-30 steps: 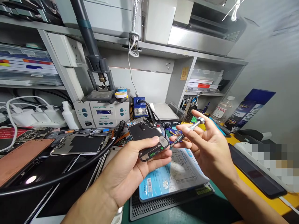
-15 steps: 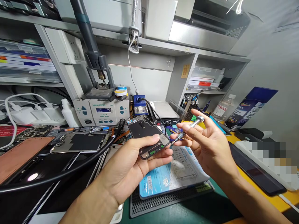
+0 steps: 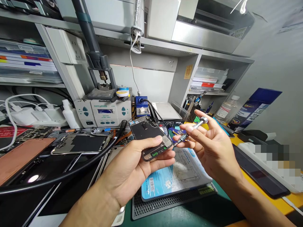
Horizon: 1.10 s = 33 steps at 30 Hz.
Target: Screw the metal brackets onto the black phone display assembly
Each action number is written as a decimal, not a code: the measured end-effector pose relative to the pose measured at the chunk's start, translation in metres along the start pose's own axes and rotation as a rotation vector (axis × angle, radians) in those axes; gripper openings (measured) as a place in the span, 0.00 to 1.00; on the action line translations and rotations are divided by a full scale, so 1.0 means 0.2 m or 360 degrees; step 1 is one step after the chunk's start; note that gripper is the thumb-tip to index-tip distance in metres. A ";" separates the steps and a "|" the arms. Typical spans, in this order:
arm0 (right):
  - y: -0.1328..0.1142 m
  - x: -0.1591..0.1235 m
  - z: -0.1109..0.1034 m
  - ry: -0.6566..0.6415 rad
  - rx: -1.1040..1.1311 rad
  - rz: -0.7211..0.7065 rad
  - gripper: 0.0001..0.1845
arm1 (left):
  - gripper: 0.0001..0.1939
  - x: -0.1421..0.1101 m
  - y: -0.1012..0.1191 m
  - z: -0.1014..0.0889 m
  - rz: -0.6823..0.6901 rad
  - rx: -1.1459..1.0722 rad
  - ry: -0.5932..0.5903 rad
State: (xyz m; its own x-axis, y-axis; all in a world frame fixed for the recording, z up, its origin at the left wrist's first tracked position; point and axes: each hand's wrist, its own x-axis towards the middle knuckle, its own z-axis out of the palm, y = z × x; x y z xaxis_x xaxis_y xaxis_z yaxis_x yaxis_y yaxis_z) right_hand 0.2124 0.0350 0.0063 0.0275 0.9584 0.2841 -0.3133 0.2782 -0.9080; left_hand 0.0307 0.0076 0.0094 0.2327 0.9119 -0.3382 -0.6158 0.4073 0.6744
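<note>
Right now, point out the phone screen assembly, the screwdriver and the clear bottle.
phone screen assembly (image 3: 148, 132): head view, dark back plate.
screwdriver (image 3: 193, 128): head view, middle of metal shaft.
clear bottle (image 3: 224, 111): head view, its body.

Left hand (image 3: 132, 167) and right hand (image 3: 210, 148) raised, fingers curled.

Bright, even, cool light falls from above the white shelf (image 3: 151, 44), so shadows stay soft; the darkest patch lies under that shelf at its left end. Glare shows on the black glass panel (image 3: 33, 178) far below the shelf, as a pale round spot. Wide-angle distortion bends the shelf posts and stretches the corners. The centre below the shelf is sharp. A pixelated block (image 3: 274, 160) masks an area lower right of the shelf.
</note>
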 end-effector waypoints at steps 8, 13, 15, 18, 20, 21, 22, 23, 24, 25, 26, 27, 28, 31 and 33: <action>0.00 0.00 0.00 0.0009 0.0007 0.0026 0.38 | 0.07 0.00 0.00 0.00 0.0020 0.0014 -0.0029; -0.01 0.00 0.00 0.0028 0.0035 0.0061 0.40 | 0.07 0.00 -0.01 -0.01 0.0025 0.0021 -0.0039; 0.00 0.01 0.00 0.0020 0.0045 0.0055 0.39 | 0.06 0.00 -0.01 -0.01 0.0024 0.0017 -0.0030; 0.00 0.01 0.00 0.0013 0.0045 0.0044 0.38 | 0.06 0.00 -0.01 -0.01 0.0021 0.0009 -0.0007; 0.00 0.01 0.00 0.0016 0.0044 0.0042 0.38 | 0.06 0.00 0.00 -0.01 0.0022 0.0011 -0.0004; -0.01 0.01 0.00 0.0019 0.0045 0.0041 0.38 | 0.06 0.00 0.00 -0.01 0.0021 0.0013 -0.0004; -0.01 0.00 0.00 0.0020 0.0046 0.0041 0.37 | 0.06 0.00 0.00 -0.01 0.0023 0.0016 -0.0003; -0.01 0.00 0.00 0.0021 0.0046 0.0039 0.37 | 0.06 0.00 0.00 -0.01 0.0020 0.0018 -0.0003; -0.01 0.00 0.00 0.0019 0.0048 0.0034 0.37 | 0.06 0.00 0.00 -0.01 0.0020 0.0022 -0.0005; -0.01 0.00 0.00 0.0018 0.0049 0.0030 0.37 | 0.06 0.00 0.00 -0.01 0.0018 0.0024 0.0000; -0.01 0.00 0.00 0.0017 0.0050 0.0025 0.37 | 0.05 0.00 0.00 0.00 0.0020 0.0024 0.0005; -0.01 0.00 0.00 0.0015 0.0049 0.0020 0.37 | 0.05 0.01 0.00 0.00 0.0022 0.0024 0.0008; -0.01 0.00 0.00 0.0015 0.0048 0.0015 0.37 | 0.05 0.01 0.00 0.00 0.0024 0.0023 0.0010; -0.01 0.00 0.00 0.0015 0.0042 0.0008 0.37 | 0.05 0.00 0.00 0.00 0.0026 0.0025 0.0013; 0.00 0.00 0.00 0.0014 0.0043 0.0006 0.37 | 0.05 0.00 -0.01 0.00 0.0024 0.0024 0.0010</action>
State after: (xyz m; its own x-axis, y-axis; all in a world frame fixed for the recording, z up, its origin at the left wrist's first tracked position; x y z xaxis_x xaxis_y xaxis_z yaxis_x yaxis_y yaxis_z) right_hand 0.2127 0.0353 0.0073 0.0345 0.9601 0.2776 -0.3391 0.2725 -0.9004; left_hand 0.0317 0.0071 0.0087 0.2187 0.9175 -0.3321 -0.6077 0.3944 0.6893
